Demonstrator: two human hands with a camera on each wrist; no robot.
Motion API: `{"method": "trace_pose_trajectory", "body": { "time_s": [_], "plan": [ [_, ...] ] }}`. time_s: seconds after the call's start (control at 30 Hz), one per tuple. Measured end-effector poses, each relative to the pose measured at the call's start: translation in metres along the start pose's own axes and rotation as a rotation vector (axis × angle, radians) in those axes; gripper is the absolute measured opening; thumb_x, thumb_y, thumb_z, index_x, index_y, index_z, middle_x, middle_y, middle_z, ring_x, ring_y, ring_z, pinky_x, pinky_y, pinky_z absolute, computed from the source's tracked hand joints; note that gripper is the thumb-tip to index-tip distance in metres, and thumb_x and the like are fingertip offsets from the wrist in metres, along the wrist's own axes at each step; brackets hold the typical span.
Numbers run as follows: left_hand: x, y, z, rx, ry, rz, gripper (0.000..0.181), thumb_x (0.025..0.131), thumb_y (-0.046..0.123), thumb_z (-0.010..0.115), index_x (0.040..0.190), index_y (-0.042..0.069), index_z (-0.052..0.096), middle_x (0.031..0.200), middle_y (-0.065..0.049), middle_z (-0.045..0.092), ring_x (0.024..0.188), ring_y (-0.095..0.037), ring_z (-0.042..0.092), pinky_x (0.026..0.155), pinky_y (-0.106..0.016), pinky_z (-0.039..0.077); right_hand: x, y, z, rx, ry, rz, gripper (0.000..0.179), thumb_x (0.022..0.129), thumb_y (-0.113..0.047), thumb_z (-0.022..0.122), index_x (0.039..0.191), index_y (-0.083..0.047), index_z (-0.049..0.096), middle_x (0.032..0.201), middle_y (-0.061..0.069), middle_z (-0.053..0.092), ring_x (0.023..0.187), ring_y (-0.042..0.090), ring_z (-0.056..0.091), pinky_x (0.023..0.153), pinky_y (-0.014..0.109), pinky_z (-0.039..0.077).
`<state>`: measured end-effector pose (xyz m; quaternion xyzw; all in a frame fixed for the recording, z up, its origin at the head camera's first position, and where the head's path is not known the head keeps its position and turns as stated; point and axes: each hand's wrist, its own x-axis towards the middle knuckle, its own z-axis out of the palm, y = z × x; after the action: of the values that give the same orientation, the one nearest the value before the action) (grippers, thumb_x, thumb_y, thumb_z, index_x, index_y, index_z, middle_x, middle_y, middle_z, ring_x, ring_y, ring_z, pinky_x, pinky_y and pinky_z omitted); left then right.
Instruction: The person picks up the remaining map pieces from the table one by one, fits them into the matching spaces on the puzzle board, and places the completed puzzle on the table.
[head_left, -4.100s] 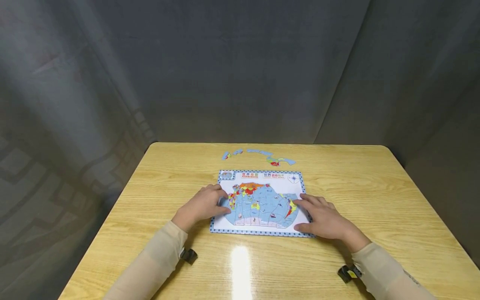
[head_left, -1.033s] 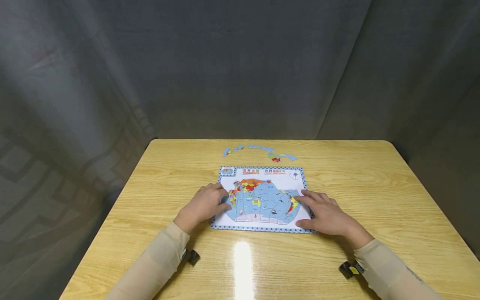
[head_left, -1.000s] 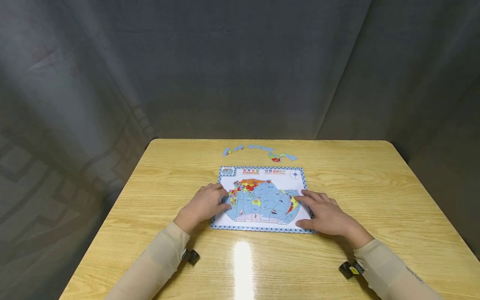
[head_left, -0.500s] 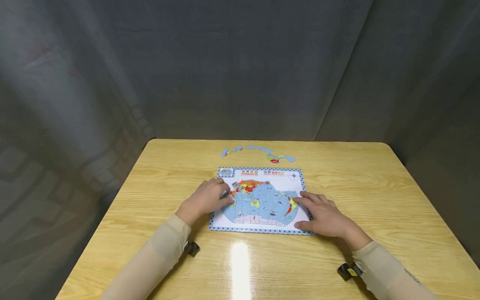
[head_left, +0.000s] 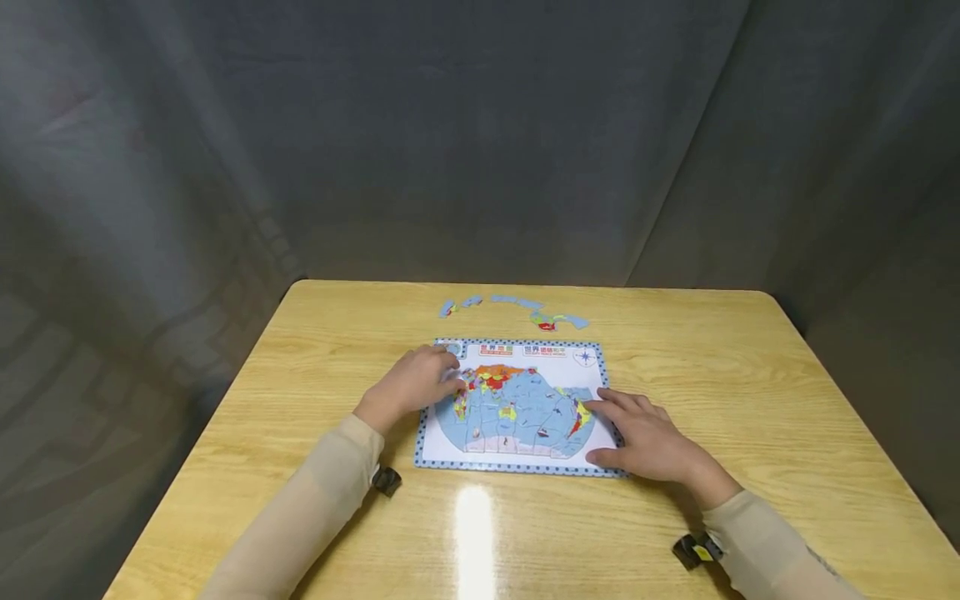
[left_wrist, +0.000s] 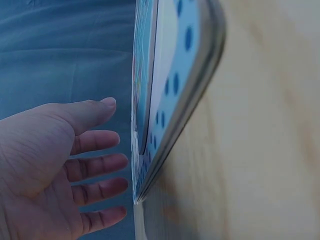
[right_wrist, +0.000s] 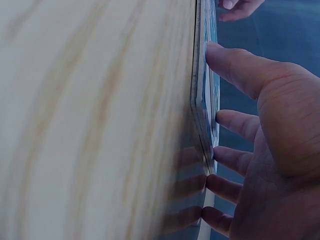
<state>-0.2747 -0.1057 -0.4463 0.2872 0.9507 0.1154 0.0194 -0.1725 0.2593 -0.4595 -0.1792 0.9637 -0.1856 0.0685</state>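
A world-map jigsaw puzzle board [head_left: 573, 375] with a blue dotted border lies on the table, much of its map filled with pieces. My left hand [head_left: 412, 383] hovers over its upper left part, fingers extended, holding nothing. In the left wrist view the left fingertips [left_wrist: 107, 192] show side by side, close over the board's surface. My right hand [head_left: 652, 437] rests on the right edge of the board, thumb and fingers spread. In the right wrist view, the right thumb [right_wrist: 240, 67] lies on the board, and lower fingertips reach past its corner to the tabletop.
Beyond the board, several loose puzzle pieces lie in a row: blue ones [head_left: 516, 301] in the middle, a small one [head_left: 447, 308] at left, a green-and-red one [head_left: 546, 323] at right. A grey curtain [head_left: 480, 150] hangs behind the wooden table [head_left: 315, 358].
My left hand has slid from the map's left edge away from me, toward the board's upper left corner. The right hand stays in place, and the loose pieces have not moved.
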Motion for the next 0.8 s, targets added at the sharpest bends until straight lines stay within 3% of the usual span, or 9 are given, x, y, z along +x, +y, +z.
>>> {"method": "trace_pose_trajectory", "body": {
  "time_s": [0.3, 0.6, 0.8],
  "plan": [
    [0.014, -0.014, -0.001, -0.118, 0.021, -0.04, 0.035, 0.095, 0.033, 0.066, 0.116, 0.006, 0.068, 0.109, -0.007, 0.065, 0.1, -0.024, 0.061, 0.089, -0.04, 0.05, 0.002, 0.0, 0.001, -0.008, -0.002, 0.006, 0.077, 0.081, -0.057, 0.072, 0.145, -0.021, 0.049, 0.155, 0.014, 0.034, 0.137, 0.042, 0.029, 0.1, 0.068, 0.026],
    [0.034, -0.031, -0.001, -0.198, 0.057, -0.1, 0.033, 0.097, 0.031, 0.063, 0.118, 0.006, 0.067, 0.113, -0.007, 0.062, 0.105, -0.023, 0.06, 0.093, -0.04, 0.049, 0.002, 0.0, 0.001, -0.009, -0.003, 0.005, 0.077, 0.081, -0.057, 0.072, 0.145, -0.021, 0.049, 0.154, 0.013, 0.034, 0.136, 0.041, 0.03, 0.099, 0.066, 0.028],
    [0.05, -0.037, -0.004, -0.231, 0.059, -0.098, 0.034, 0.097, 0.03, 0.063, 0.119, 0.004, 0.066, 0.12, -0.01, 0.061, 0.117, -0.029, 0.056, 0.099, -0.043, 0.046, 0.001, -0.001, 0.001, -0.012, -0.009, 0.013, 0.077, 0.081, -0.059, 0.071, 0.144, -0.021, 0.05, 0.154, 0.014, 0.035, 0.136, 0.041, 0.03, 0.1, 0.066, 0.028]
  ]
}}
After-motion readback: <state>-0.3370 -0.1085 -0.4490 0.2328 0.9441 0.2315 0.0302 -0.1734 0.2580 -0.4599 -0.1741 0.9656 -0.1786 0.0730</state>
